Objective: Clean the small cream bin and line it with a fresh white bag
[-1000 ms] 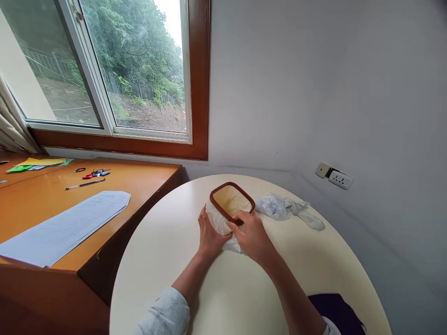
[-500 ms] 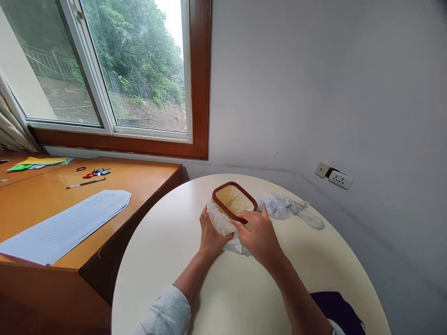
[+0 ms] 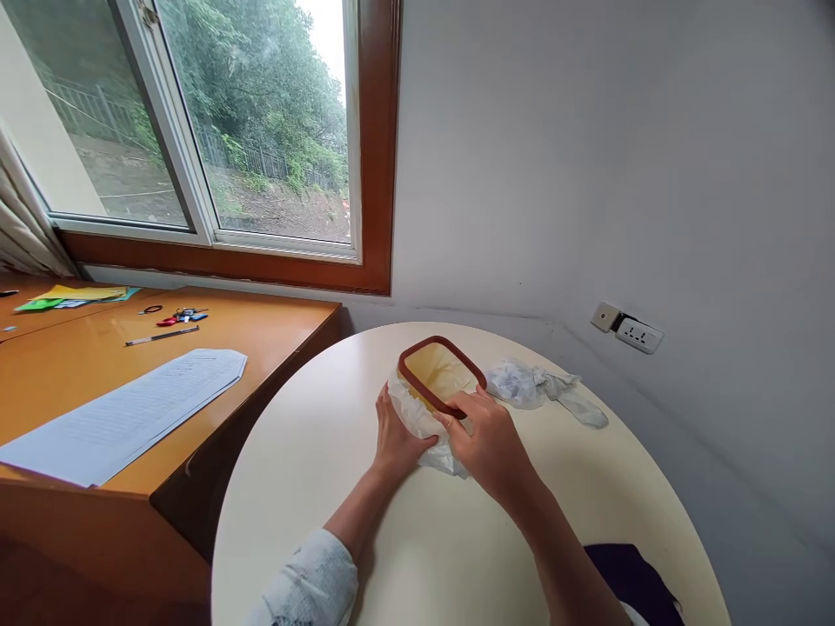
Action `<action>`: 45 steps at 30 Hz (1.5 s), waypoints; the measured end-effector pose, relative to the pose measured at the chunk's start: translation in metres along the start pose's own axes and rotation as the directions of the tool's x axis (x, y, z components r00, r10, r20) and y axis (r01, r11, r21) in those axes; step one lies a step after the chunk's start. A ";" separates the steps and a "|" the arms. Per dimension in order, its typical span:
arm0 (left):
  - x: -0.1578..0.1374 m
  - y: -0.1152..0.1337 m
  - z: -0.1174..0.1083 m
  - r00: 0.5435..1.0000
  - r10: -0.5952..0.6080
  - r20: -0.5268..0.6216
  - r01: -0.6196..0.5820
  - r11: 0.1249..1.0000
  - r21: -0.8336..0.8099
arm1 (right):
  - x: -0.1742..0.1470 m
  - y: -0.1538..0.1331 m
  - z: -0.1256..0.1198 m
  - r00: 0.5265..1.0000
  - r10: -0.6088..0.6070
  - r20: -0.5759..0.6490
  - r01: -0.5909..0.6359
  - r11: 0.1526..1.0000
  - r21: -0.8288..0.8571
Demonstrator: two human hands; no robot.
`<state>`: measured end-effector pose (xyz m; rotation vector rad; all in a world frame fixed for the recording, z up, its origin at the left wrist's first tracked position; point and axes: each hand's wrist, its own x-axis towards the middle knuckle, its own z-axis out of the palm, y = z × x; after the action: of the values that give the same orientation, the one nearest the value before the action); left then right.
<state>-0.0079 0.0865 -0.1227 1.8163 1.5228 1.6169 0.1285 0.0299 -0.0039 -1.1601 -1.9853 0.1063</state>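
Note:
A small yellow bin (image 3: 424,363) with a brown rim (image 3: 426,396) stands on the round table, its opening tipped into view. A thin white plastic bag (image 3: 410,416) lines it and hangs crumpled over the outside. My left hand (image 3: 395,442) is wrapped round the near left side of the bin, pressing on the bag. At the near right corner, my right hand (image 3: 484,442) pinches the rim between thumb and fingers. The bin's far side and base are hidden. Just right of the bin lies a knotted translucent bag (image 3: 522,384) with pale contents.
A dark purple cloth (image 3: 632,574) lies at the right of the round table (image 3: 293,469). On the wooden desk (image 3: 274,326) at left are papers (image 3: 136,417), a pen (image 3: 162,336) and keys (image 3: 186,317). A wall socket (image 3: 639,334) is at the right.
The raised index finger of my right hand has come down onto the rim. The brown rim has shifted slightly to the right. My left hand stays on the bin's side.

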 end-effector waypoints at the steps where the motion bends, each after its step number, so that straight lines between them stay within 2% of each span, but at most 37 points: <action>1: 0.000 0.000 0.000 1.000 0.003 0.002 -0.003 1.000 0.004 | 0.001 0.000 0.000 1.000 0.001 -0.015 -0.001 1.000 0.008; 5: 0.001 0.001 -0.001 0.999 0.028 0.017 -0.028 0.999 0.038 | 0.004 0.001 0.000 0.998 0.026 -0.052 -0.024 0.999 0.036; 9: 0.000 0.003 -0.002 0.997 0.067 0.038 -0.070 0.995 0.075 | 0.004 0.004 0.005 0.997 0.012 -0.079 -0.016 0.999 -0.049; 14: -0.003 0.010 -0.002 0.996 0.062 0.062 -0.065 0.996 0.053 | 0.001 0.012 0.016 0.961 -0.167 -0.222 0.113 0.965 -0.236; 18: -0.003 0.014 -0.002 0.998 0.021 0.055 -0.023 0.999 0.032 | 0.000 0.012 0.017 0.909 -0.329 -0.255 0.230 0.908 -0.350; 22: 0.000 0.010 -0.003 0.999 -0.046 0.021 0.046 0.999 0.017 | 0.002 0.008 0.012 0.894 -0.352 -0.277 0.247 0.903 -0.350; 24: 0.001 0.006 -0.003 0.997 -0.074 -0.006 0.074 0.997 -0.005 | 0.003 0.007 0.007 0.899 -0.305 -0.315 0.211 0.930 -0.300; 26: 0.002 0.002 -0.002 0.995 -0.098 -0.033 0.097 0.995 -0.029 | 0.003 0.008 0.000 0.907 -0.206 -0.368 0.145 0.972 -0.187; 29: 0.003 -0.002 -0.001 0.991 -0.125 -0.050 0.123 0.992 -0.041 | 0.004 0.013 -0.014 0.899 0.068 -0.432 -0.014 0.992 0.127; 31: 0.003 -0.004 0.000 0.989 -0.138 -0.051 0.136 0.990 -0.046 | 0.005 0.018 -0.024 0.851 0.275 -0.447 -0.088 0.915 0.394; 33: 0.004 -0.005 0.000 0.988 -0.144 -0.050 0.142 0.988 -0.058 | 0.008 0.023 -0.034 0.795 0.441 -0.416 -0.091 0.765 0.638; 35: 0.005 -0.007 0.001 0.988 -0.145 -0.056 0.140 0.987 -0.078 | 0.010 0.029 -0.042 0.766 0.546 -0.339 -0.064 0.590 0.805; 37: 0.005 -0.008 0.002 0.988 -0.146 -0.059 0.139 0.985 -0.102 | 0.013 0.034 -0.048 0.764 0.595 -0.250 -0.057 0.448 0.892; 40: 0.005 -0.010 0.003 0.986 -0.159 -0.058 0.151 0.981 -0.123 | 0.014 0.041 -0.052 0.770 0.615 -0.168 -0.066 0.339 0.938; 43: 0.005 -0.011 0.004 0.984 -0.170 -0.057 0.163 0.980 -0.116 | 0.014 0.042 -0.055 0.780 0.607 -0.153 -0.073 0.330 0.941; 45: 0.005 -0.011 0.004 0.983 -0.172 -0.055 0.166 0.980 -0.107 | 0.011 0.037 -0.058 0.786 0.581 -0.212 -0.072 0.427 0.902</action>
<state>-0.0114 0.0965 -0.1297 1.5513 1.5453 1.6530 0.1913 0.0417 0.0251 -0.7408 -0.9063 0.8494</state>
